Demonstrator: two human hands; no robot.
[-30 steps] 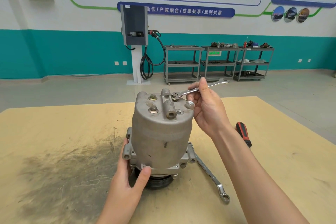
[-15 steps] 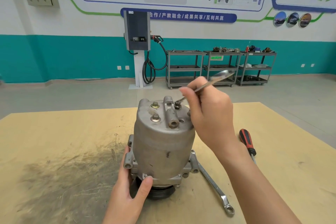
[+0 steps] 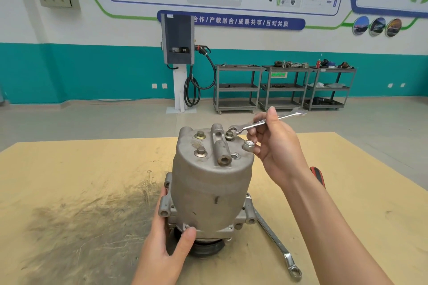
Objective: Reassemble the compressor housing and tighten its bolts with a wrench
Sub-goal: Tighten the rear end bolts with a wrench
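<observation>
The compressor housing (image 3: 212,183) stood upright on the table (image 3: 69,169), its base gripped by the left hand (image 3: 166,247). The right hand (image 3: 275,146), pinching the wrench (image 3: 261,122), had swung it back rightward, its open end at the rear bolt (image 3: 229,134).

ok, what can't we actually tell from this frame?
- Head view: compressor housing underside and pulley, hidden by the body and the left hand.
- Screwdriver: mostly behind the right hand's forearm.
- Whether the wrench fully seats on the bolt: too small.
- Bolt tightness: not visible.
</observation>
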